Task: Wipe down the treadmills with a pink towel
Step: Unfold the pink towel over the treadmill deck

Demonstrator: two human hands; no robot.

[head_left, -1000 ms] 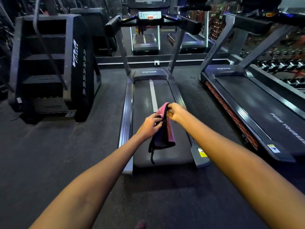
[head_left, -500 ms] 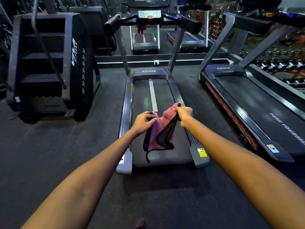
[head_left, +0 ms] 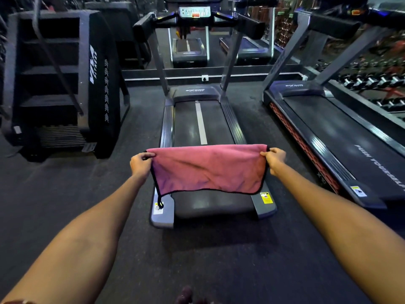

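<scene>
- Fingers of my left hand pinch the left top corner of the pink towel; fingers of my right hand pinch the right top corner.
- Between the two grips the towel hangs spread flat, in the middle of the frame, in front of the near end of the centre treadmill, not touching it as far as I can tell.
- I judge this to be the preparing step: cloth opened out, no wiping begun.
- Next I would need to step closer, lower or fold the towel into one palm, and press it on a surface, perhaps the side rails or the console at the top centre.
- Counted: one towel, two hands, both busy.
- Treadmills: one ahead of me, one more at the right of the frame, so two near ones; two further shapes at the top centre look like treadmills too, possibly reflections.
- One stair climber stands at the upper left.
</scene>
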